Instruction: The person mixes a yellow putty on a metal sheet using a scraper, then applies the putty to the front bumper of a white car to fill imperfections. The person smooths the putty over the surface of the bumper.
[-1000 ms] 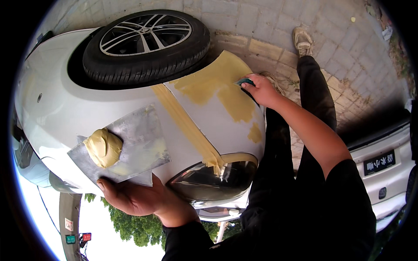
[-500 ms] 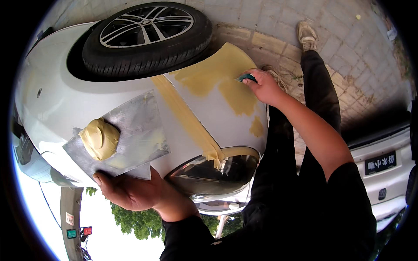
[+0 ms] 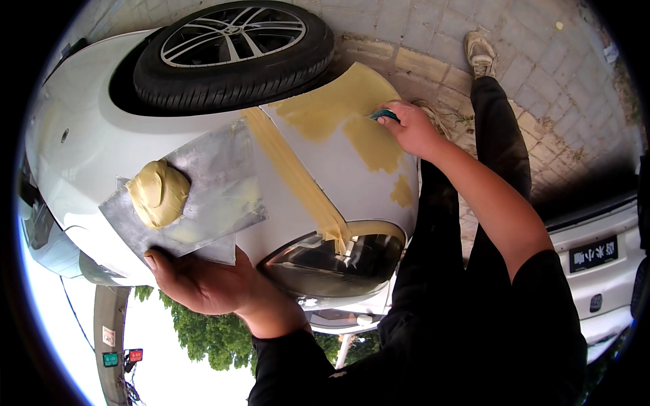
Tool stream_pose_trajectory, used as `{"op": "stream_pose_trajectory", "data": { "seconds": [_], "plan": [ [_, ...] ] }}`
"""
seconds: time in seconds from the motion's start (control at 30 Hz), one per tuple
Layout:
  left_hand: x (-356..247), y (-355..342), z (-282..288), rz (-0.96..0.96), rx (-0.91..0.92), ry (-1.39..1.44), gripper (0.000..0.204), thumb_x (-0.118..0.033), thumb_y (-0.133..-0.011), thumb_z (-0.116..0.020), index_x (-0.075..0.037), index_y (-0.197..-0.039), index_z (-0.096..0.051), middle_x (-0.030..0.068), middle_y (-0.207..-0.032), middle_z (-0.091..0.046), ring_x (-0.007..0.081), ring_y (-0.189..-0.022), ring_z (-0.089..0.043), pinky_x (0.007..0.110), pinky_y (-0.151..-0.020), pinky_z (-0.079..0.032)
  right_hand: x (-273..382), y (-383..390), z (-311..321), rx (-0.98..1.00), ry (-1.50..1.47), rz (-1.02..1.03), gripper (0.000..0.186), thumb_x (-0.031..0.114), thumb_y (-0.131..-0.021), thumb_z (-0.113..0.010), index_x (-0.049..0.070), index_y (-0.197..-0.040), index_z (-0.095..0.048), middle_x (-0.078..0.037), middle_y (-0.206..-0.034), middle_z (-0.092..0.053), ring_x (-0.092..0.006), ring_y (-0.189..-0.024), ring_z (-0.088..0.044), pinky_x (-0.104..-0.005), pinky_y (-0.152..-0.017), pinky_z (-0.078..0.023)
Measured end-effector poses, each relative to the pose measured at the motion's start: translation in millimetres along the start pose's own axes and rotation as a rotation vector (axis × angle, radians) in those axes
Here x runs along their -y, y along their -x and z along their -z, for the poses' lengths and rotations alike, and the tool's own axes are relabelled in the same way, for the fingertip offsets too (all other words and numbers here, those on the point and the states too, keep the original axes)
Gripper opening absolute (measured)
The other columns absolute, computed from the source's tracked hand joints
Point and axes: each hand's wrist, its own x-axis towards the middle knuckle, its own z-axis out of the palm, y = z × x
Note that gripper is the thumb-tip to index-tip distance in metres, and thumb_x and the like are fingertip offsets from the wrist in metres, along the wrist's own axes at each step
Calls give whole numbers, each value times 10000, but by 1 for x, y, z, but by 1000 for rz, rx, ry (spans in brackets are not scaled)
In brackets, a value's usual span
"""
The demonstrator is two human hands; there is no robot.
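My left hand (image 3: 210, 284) grips a grey, smeared metal plate (image 3: 220, 186) by its lower edge, thumb at the corner. On the plate sits a thick mound of yellow body filler (image 3: 159, 194). In my right hand (image 3: 415, 128) is a small dark green spreader (image 3: 384, 114), pinched between thumb and fingers and resting against the white car bumper (image 3: 325, 169). Patches of yellow filler (image 3: 318, 108) coat the bumper around it. Where the spreader's edge meets the surface is partly hidden by my fingers.
Yellow masking tape (image 3: 291, 169) runs along the panel seam to the headlight (image 3: 335, 267). A black tyre with a spoked wheel (image 3: 233, 44) stands beside the bumper. My shoe (image 3: 480, 53) is on the paving (image 3: 542, 74). Another white car (image 3: 596, 284) is at the right.
The view has shifted slightly, so the car appears a little higher. My right hand stays at the bumper's edge with the spreader; my left still holds the plate.
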Motion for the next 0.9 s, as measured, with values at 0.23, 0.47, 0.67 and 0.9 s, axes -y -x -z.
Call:
{"op": "stream_pose_trajectory", "data": {
  "seconds": [0.23, 0.47, 0.67, 0.9],
  "plan": [
    [-14, 4, -6, 225, -137, -65, 414, -267, -953, -492, 45, -1223, -526, 172, -1240, -560, 257, -1150, -558, 422, -1021, -430, 28, 20, 43, 14, -274, -95, 246, 158, -934, -618, 13, -1132, -619, -110, -1012, -675, -204, -917, -633, -306, -843, -487],
    [-10, 2, -18, 247, 176, 107, 331, -133, -981, -442, 104, -1186, -551, 179, -1162, -622, 235, -1115, -576, 351, -999, -416, 193, 39, 62, -415, -24, 582, 216, 60, -880, -631, -38, -1072, -629, -148, -1028, -637, -252, -919, -627, -340, -843, -498],
    [-22, 8, -10, 191, 320, -124, 361, -147, -987, -449, 131, -1201, -533, 181, -1177, -610, 222, -1105, -566, 328, -987, -407, 238, 48, 46, -237, 117, 944, 412, -73, -636, -627, -52, -1048, -630, -162, -1025, -609, -319, -872, -618, -399, -764, -517],
    [-17, 8, -11, 15, 296, -253, 224, -95, -968, -492, 75, -1031, -623, 66, -745, -604, 123, -640, -515, 247, -595, -413, 241, 48, 31, -252, 130, 976, 417, -92, -629, -615, -63, -1045, -620, -165, -1011, -603, -322, -864, -617, -401, -754, -521]
  ]
}}
